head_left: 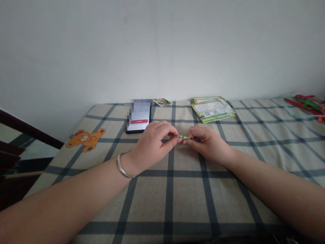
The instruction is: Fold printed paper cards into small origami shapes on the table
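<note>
Between my two hands, just above the checked tablecloth point(188, 203), is a small green printed packet point(184, 137). My left hand point(158, 137), with a silver bangle point(123, 166) at the wrist, pinches the packet's left end between thumb and fingers. The right end is pinched by my right hand point(208, 140). Most of the packet is hidden by my fingers, and something small and dark shows by the right fingertips. Behind my left hand lies a phone point(138, 117) with a lit screen, partly blurred out.
A similar small packet point(161, 102) lies by the wall. Several green printed cards point(214, 110) are stacked at the back right. Red and green items point(308, 105) sit at the far right. A bear-shaped patch point(86, 139) is on the cloth's left, near a dark wooden rail point(33, 128).
</note>
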Demonstrator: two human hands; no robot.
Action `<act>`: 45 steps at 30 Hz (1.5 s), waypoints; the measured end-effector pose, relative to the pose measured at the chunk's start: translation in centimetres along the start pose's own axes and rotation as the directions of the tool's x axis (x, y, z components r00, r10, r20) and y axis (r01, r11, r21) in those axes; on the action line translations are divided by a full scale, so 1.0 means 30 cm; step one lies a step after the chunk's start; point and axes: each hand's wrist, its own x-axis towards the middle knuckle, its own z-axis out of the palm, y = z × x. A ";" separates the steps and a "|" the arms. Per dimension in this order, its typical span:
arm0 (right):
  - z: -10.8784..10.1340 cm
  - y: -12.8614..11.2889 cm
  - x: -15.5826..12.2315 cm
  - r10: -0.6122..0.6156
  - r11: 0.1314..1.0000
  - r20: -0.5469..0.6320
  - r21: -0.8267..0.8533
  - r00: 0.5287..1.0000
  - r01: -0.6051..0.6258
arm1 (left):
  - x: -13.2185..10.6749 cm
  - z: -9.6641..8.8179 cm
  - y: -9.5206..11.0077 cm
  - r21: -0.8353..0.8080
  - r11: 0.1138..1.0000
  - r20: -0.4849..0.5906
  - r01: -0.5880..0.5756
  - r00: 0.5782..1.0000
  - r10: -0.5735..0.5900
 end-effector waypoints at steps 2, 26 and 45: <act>0.005 0.003 0.001 0.002 0.999 -0.002 -0.039 1.000 -0.003 | -0.001 -0.003 0.000 -0.049 0.999 -0.026 0.014 1.000 -0.015; -0.008 -0.032 -0.011 -0.162 0.971 -0.069 -0.190 0.984 0.147 | -0.003 0.009 -0.009 -0.048 0.998 0.075 0.033 0.997 -0.029; -0.018 -0.034 -0.016 -0.188 0.980 -0.048 -0.075 0.981 0.184 | -0.001 0.011 -0.001 -0.092 0.996 0.076 -0.011 0.997 0.018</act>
